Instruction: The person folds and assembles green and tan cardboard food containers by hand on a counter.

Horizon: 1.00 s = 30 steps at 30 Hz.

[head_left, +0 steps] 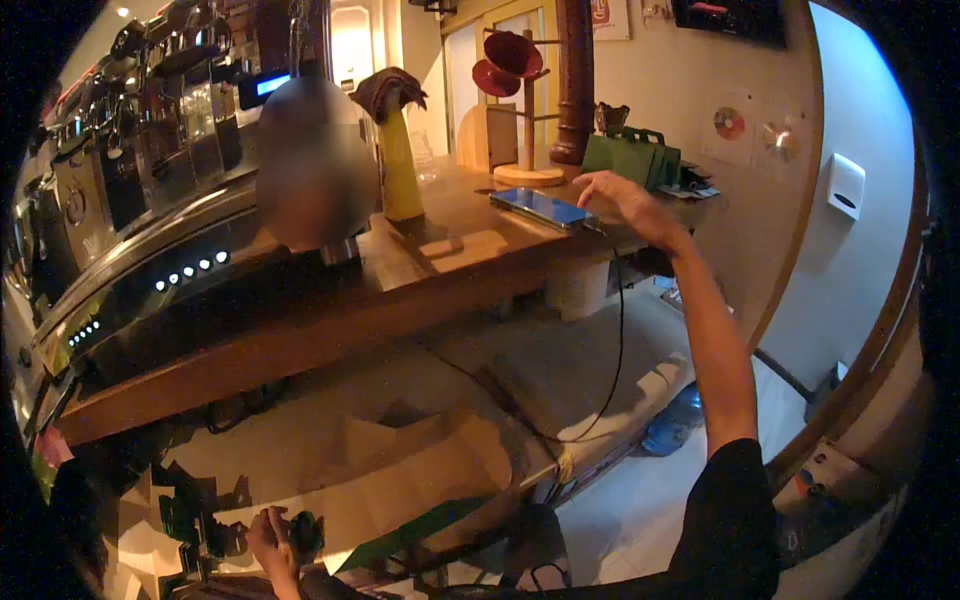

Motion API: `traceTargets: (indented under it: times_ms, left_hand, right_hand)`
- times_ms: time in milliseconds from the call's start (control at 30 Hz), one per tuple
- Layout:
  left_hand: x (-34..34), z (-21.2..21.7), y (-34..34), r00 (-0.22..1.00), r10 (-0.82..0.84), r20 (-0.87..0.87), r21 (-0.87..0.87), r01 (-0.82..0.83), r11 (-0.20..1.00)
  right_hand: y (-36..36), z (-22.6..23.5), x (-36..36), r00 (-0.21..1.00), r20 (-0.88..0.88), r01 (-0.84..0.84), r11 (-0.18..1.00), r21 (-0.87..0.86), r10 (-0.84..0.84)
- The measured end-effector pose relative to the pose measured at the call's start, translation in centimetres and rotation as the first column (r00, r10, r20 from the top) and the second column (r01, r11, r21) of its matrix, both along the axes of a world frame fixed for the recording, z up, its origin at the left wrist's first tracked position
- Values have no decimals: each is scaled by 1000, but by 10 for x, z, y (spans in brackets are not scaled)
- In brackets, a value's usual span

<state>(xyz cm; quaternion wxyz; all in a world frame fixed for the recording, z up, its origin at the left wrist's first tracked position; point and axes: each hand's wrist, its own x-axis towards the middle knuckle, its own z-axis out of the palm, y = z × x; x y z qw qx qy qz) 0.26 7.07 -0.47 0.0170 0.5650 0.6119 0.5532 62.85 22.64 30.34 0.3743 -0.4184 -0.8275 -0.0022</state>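
My right hand (622, 197) reaches out over the wooden counter (420, 275), fingers spread, just past the right end of a flat blue tablet (541, 207) that lies near the counter's far edge. It holds nothing, and I cannot tell whether it touches the tablet. A black cable (618, 330) hangs from the counter edge below that hand. My left hand (275, 540) is low at the bottom left, fingers closed around a small dark object (305, 533) I cannot identify.
An espresso machine (130, 190) fills the left. On the counter stand a yellow bottle with a brown cloth on top (398, 165), a wooden stand with red cups (522, 110) and a green bag (632, 158). A lower shelf (560, 370) lies beneath.
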Motion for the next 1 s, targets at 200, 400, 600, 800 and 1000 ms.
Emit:
traceTargets:
  times_ms: [200, 400, 600, 800, 1000]
  left_hand:
    - [-55, -34, 6, 984, 56, -167, -463, -128, 877]
    - [-116, -114, 4, 723, 185, -666, -19, -264, 964]
    - [-21, -15, -7, 992, 125, -35, -500, -126, 857]
    - [-107, -109, -21, 890, 65, -451, -296, -217, 930]
    - [0, 3, -47, 914, -149, -376, -434, -31, 900]
  right_hand:
    - [45, -9, 6, 999, 25, -26, 996, -82, 28]
    - [50, -13, 0, 906, -418, -8, 981, -193, -74]
    - [45, -14, 18, 737, -676, -189, 963, -191, 10]
    - [-9, -36, 0, 657, -706, 34, 925, 379, 265]
    - [-144, -143, -112, 826, -426, -246, 916, 318, 369]
